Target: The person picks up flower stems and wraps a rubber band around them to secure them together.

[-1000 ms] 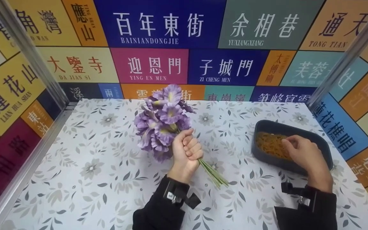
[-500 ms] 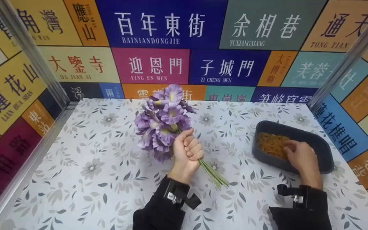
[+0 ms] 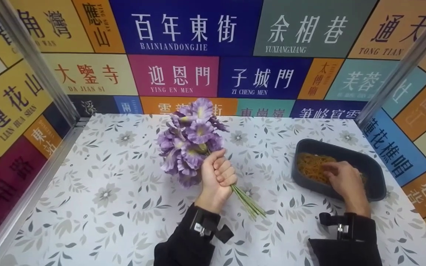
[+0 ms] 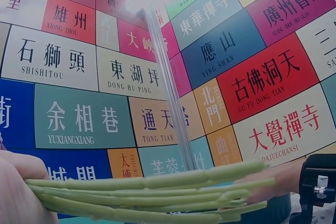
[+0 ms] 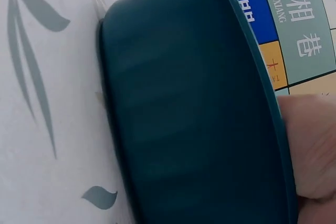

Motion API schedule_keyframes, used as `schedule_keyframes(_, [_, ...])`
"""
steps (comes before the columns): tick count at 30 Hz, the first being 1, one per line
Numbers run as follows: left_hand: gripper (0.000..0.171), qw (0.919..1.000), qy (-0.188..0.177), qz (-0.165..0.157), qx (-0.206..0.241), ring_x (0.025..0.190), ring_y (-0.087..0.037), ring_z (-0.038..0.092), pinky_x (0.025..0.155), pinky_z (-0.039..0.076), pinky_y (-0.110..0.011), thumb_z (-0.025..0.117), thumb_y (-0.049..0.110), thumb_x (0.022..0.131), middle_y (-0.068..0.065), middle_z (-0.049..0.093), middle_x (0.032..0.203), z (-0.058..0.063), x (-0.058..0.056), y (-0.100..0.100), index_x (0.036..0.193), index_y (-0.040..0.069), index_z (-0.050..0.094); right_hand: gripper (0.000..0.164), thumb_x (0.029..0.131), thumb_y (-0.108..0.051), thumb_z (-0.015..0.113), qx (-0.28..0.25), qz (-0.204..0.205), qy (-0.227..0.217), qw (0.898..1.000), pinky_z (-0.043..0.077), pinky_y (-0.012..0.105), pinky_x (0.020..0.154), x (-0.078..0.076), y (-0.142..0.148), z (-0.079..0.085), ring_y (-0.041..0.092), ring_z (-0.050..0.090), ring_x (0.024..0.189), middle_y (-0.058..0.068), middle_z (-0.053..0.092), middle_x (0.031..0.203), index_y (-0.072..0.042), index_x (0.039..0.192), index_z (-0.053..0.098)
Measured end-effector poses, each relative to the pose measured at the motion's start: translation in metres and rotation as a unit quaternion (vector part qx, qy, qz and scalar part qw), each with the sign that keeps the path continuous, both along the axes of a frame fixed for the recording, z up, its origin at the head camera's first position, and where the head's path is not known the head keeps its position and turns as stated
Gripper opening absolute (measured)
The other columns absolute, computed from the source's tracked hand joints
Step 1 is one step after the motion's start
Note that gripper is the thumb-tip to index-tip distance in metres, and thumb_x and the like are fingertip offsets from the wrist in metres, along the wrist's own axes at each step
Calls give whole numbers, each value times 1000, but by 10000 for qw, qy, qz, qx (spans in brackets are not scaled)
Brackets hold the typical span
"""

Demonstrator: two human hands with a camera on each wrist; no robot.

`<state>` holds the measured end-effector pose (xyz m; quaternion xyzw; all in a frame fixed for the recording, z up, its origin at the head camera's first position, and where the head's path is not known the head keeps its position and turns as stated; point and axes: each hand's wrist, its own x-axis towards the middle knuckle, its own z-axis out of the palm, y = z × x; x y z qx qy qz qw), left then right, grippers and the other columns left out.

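My left hand [image 3: 218,175] grips a bunch of purple irises [image 3: 190,138] by the stems, with the blooms at the upper left. In the left wrist view the green stems [image 4: 152,192] jut out past the hand. At the right, a dark blue-grey box [image 3: 377,181] holds a heap of thin tan rubber bands [image 3: 311,166]. My right hand [image 3: 348,181] reaches over the near rim, thumb and fingertips at the heap. Whether it pinches a band cannot be made out. In the right wrist view the box's outer wall [image 5: 184,103] hides the fingertips.
A white tablecloth [image 3: 124,207] with grey leaves and flowers covers the table. Panels of coloured signs [image 3: 187,26] close off the back and both sides. Metal posts [image 3: 31,59] stand at the corners.
My right hand has shifted left and deeper into the box, its fingertips moving across the rubber bands. The left hand and the irises have stayed nearly still.
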<state>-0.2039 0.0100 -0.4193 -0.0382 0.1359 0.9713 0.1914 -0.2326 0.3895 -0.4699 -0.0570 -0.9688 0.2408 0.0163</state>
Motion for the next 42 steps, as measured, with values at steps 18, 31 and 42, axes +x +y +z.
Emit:
schedule_keyframes(18, [55,10000,24,-34,35,30,-1,22,29,17,-14,42,21,100,13,31,36,1,0,0,46,23,35,26,97,-15,62,-15,-86,-157,9998,38,70,100,-2,0,1,53,51,118,31,61,125,0,118,65])
schedule_keyframes(31, [51,9999,-14,122,-119,31,-1,25,30,18,-15,48,20,99,13,32,38,1,1,0,49,23,35,25,99,-16,59,-84,-67,-311,9995,43,67,96,1,-1,4,50,56,113,31,60,124,0,118,61])
schedule_keyframes(42, [52,9999,-27,95,-55,30,-1,25,30,17,-15,47,20,99,13,32,38,1,2,-2,48,23,35,25,99,-15,57,-141,-172,-174,9996,44,65,94,3,-4,10,47,57,111,30,61,120,0,119,60])
